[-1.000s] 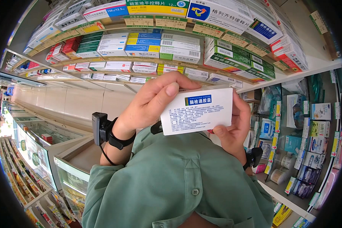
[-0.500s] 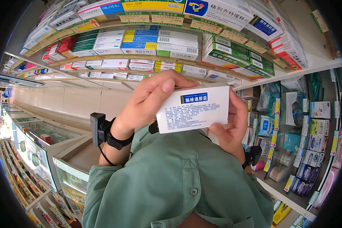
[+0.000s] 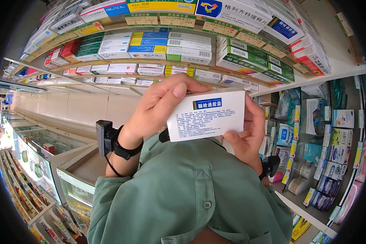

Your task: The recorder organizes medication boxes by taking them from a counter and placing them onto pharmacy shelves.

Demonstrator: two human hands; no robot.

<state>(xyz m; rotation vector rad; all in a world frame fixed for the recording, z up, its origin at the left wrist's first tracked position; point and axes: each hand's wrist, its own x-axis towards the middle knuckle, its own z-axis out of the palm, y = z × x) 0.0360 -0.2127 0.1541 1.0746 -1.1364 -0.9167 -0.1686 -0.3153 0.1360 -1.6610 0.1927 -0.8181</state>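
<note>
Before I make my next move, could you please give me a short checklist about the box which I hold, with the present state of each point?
1. Left grip on the box: ok, at its upper left.
2. Right grip on the box: ok, thumb in front near the lower right corner.
3. Printed face turned toward the camera: ok.
4. One hand free: not ok, both are on the box.
5. Box ends sealed: cannot tell, the closures are not clearly visible.
6. Cable away from the box: ok, it hangs by the left forearm.
</note>
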